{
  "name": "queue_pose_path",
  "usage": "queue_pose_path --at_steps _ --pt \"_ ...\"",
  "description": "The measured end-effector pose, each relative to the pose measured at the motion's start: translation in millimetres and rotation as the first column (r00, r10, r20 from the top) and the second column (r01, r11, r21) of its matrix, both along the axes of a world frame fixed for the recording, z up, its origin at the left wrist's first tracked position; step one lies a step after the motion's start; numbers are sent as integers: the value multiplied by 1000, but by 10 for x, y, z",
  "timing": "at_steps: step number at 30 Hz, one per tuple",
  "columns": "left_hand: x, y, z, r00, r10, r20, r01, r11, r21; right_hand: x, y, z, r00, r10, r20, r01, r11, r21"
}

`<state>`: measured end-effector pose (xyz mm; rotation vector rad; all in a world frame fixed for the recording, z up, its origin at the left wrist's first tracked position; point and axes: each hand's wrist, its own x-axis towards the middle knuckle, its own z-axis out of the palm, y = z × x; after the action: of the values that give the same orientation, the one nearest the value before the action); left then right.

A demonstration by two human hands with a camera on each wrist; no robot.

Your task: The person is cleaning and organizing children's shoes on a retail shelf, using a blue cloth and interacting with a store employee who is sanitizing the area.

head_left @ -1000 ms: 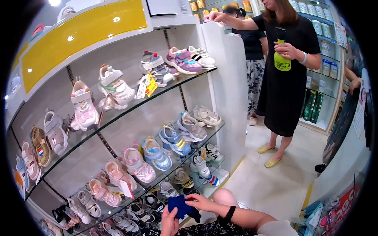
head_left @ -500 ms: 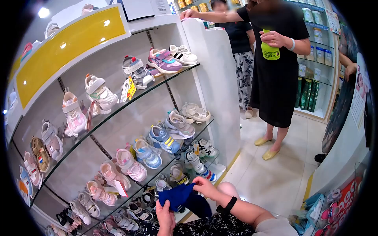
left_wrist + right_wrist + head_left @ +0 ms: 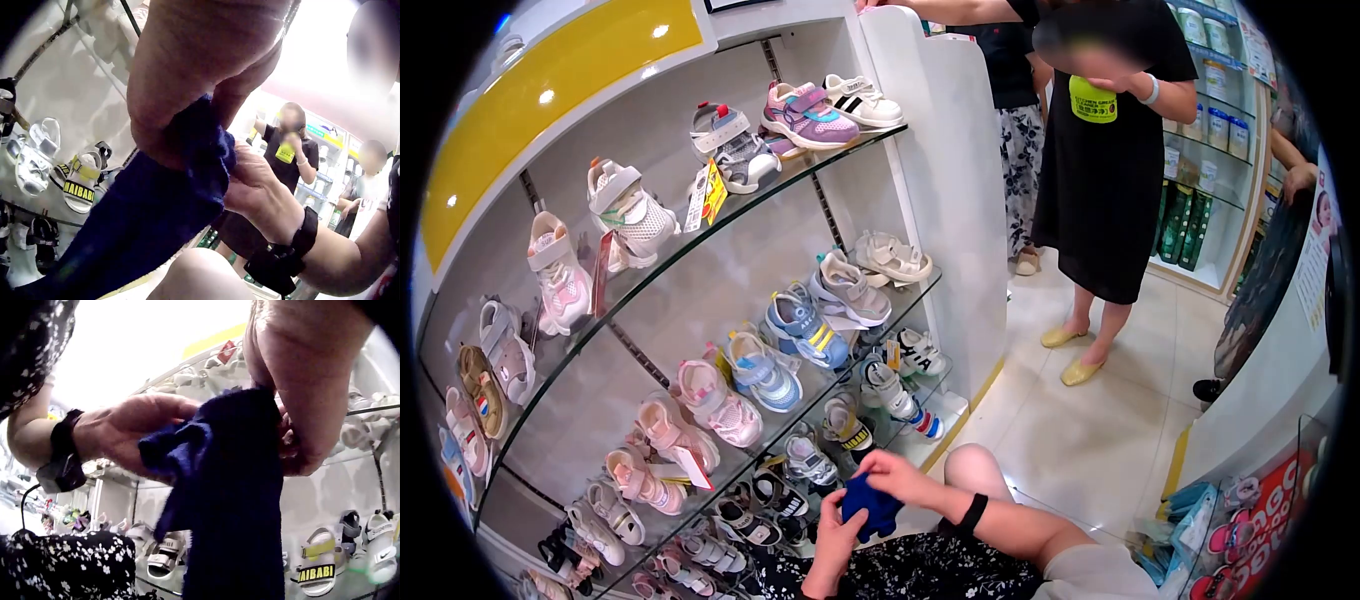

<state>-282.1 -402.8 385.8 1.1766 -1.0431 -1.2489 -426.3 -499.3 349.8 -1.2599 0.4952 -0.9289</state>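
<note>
A dark blue cloth [image 3: 870, 507] is bunched between both hands, low in front of the body. My left hand [image 3: 835, 540] pinches its near left side, thumb on top. The right hand [image 3: 902, 482] grips the upper edge from the other side. In the left wrist view, a long part of the cloth [image 3: 144, 219] stretches down to the lower left, and its top is crumpled between the fingers. Seen from the right wrist, the cloth [image 3: 234, 494] hangs straight down with a folded flap at its left.
Glass shelves of children's shoes [image 3: 720, 410] rise on the left, sandals [image 3: 850, 425] on the lower ones. A white partition [image 3: 950, 190] ends the shelving. Beyond it a person in a black dress [image 3: 1095, 200] holds a green bottle [image 3: 1094, 100]. A white counter [image 3: 1260, 370] stands right.
The cloth, spread wider with a dark part hanging half a second ago, is now gathered smaller. My hands have come closer together. The standing person's bottle has risen towards the head.
</note>
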Motion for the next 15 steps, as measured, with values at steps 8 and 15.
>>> queue_pose_path --at_steps 8,15 --pt "157 -89 -228 998 -50 46 43 990 136 -2 161 89 951 -250 -183 72 753 -654" --pt "42 -89 -100 989 -5 146 -20 986 167 -61 123 -108 980 14 -197 -28 997 -68"
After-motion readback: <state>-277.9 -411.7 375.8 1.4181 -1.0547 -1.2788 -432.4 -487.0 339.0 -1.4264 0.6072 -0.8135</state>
